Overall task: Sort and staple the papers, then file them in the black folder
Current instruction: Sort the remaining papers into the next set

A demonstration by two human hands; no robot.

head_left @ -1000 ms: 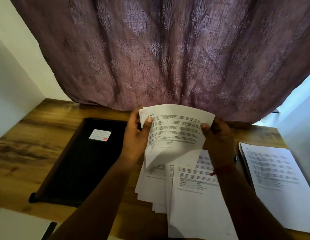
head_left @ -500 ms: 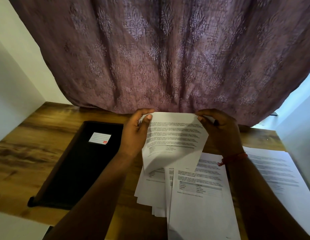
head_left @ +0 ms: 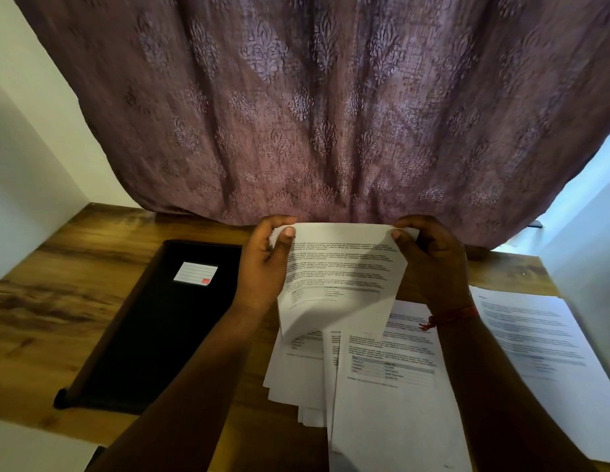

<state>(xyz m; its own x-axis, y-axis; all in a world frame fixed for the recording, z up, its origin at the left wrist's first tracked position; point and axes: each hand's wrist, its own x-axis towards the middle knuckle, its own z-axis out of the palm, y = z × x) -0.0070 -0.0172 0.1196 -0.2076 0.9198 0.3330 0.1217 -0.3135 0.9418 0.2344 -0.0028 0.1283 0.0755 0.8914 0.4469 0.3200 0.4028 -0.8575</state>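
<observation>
Both hands, left hand (head_left: 262, 267) and right hand (head_left: 433, 264), pinched a printed sheet (head_left: 341, 267) by its top corners above the table (head_left: 58, 318); light and floppy, it probably needed that two-corner hold.

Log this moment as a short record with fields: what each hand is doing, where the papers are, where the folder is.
left hand: pinches the held sheet's top left corner
right hand: pinches its top right corner
held sheet: printed, raised above the desk
loose pile: fanned on the wooden desk, beneath the sheet
second stack: at the right
black folder: closed, flat, at the left
</observation>
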